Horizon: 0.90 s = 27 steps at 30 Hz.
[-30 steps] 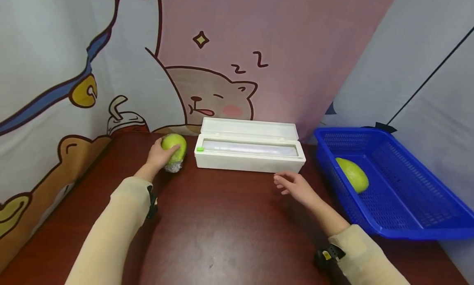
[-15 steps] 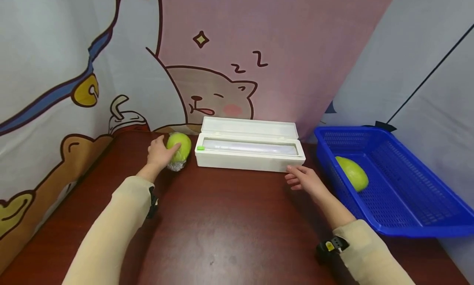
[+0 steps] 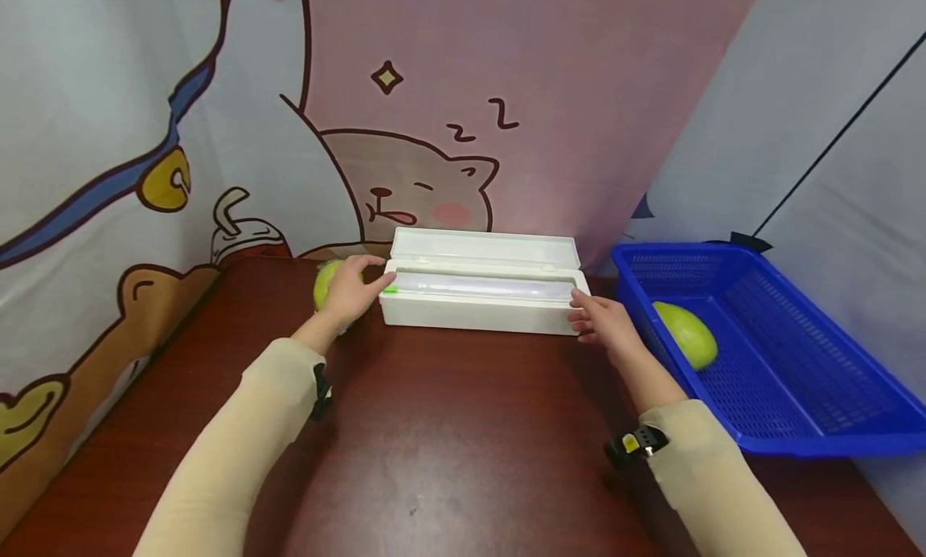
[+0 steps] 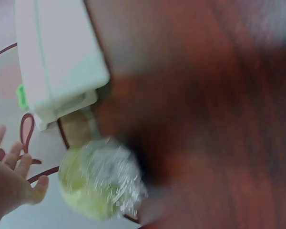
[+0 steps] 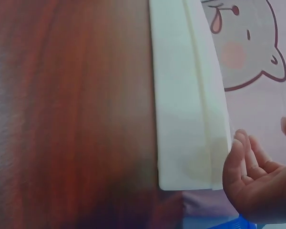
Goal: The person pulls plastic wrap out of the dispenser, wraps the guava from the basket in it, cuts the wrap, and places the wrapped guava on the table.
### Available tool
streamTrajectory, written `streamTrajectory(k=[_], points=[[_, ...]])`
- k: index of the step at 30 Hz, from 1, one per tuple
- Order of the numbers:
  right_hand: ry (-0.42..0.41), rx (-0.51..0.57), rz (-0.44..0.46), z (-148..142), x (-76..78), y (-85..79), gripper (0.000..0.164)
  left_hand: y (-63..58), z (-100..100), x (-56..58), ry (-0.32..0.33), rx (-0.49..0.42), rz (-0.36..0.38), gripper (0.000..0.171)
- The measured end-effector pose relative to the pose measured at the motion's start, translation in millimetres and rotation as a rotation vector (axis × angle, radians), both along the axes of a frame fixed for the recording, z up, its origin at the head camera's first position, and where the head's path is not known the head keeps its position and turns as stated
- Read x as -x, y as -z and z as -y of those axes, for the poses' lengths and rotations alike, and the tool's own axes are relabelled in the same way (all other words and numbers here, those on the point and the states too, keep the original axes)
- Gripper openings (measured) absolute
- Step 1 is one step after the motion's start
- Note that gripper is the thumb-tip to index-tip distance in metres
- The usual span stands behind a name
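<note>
A long white cling film box (image 3: pixel 477 314) stands at the back of the table, its lid (image 3: pixel 485 249) raised and a roll of clear film (image 3: pixel 485 286) inside. My left hand (image 3: pixel 350 293) reaches over the box's left end beside the green slider (image 3: pixel 391 289), fingers spread. Behind that hand sits a green fruit (image 3: pixel 325 282), partly hidden; in the left wrist view its lower end is covered in crinkled cling film (image 4: pixel 112 167). My right hand (image 3: pixel 604 322) is at the box's right end, thumb apart from loosely bent fingers (image 5: pixel 233 162) that overlap the box's edge in the right wrist view.
To the right stands a blue perforated basket (image 3: pixel 832 443) with another green fruit (image 3: pixel 686 334) in it. A cartoon-printed cloth (image 3: pixel 579 99) hangs close behind the box. The dark red-brown tabletop (image 3: pixel 448 444) stretches out in front.
My left hand has let go of the wrapped fruit and moved right to the box's left end. My right hand has moved right and up to the box's right end.
</note>
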State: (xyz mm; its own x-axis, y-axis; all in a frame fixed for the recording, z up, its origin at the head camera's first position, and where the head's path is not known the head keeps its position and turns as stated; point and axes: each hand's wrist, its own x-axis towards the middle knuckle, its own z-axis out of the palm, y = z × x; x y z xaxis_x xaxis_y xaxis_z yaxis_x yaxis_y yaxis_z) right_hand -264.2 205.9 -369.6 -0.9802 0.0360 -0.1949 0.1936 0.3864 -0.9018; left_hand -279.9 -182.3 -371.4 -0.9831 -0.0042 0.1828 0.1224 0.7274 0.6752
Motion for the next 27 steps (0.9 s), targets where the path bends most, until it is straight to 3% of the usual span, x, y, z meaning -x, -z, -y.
streamTrajectory(k=[5, 11, 20, 27], points=[[0.06, -0.008, 0.038, 0.7, 14.1, -1.5, 0.061, 16.9, -2.4, -2.7, 0.091, 0.096, -0.047, 0.048], [0.113, -0.053, 0.098, -1.1, 27.2, -2.3, 0.06, 30.5, -7.2, -3.4, 0.137, 0.217, -0.118, 0.044], [0.161, -0.222, 0.142, 0.8, 45.4, -5.7, 0.062, 26.9, -11.3, 1.5, 0.14, 0.305, -0.177, 0.032], [0.113, -0.381, 0.127, 5.2, 48.4, -11.3, 0.065, 22.6, -12.8, 3.4, 0.087, 0.362, -0.274, 0.018]])
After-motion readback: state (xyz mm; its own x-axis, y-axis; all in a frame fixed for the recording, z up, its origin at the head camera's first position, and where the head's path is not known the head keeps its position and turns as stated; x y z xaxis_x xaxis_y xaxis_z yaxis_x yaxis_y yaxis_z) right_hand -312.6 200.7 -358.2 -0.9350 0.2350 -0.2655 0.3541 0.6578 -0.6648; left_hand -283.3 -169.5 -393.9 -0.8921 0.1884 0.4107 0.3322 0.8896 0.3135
